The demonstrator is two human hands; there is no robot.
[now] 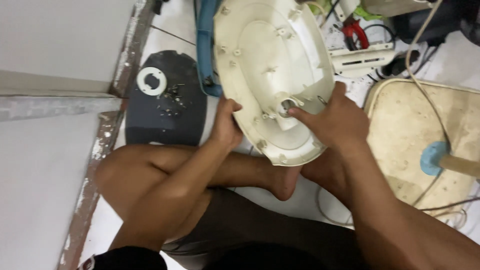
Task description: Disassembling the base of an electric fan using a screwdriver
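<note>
Sitting cross-legged on the white floor, the person holds a cream oval shell tilted up over the shins, its ribbed inner face toward the camera. The left hand clasps the shell's left edge, thumb curled over the rim and fingers hidden behind it — a closed hold on the plastic. The right hand lies on the shell's lower right part, with the thumb up along the right rim and the forefinger stretched to the round hole near the lower middle, its tip at the hole's edge; whether the other fingers wrap the rim from behind I cannot tell.

Behind the shell's left edge stands a blue piece, touching it or nearly so. Left of that, on the floor, lies a dark grey cover with a white ring and a scatter of small screws on top. To the right sits a worn beige base with a light blue disc on it and a pale cord running across. Beyond the shell's top right lie a white slotted part and red-handled pliers — both well apart from the hands.
</note>
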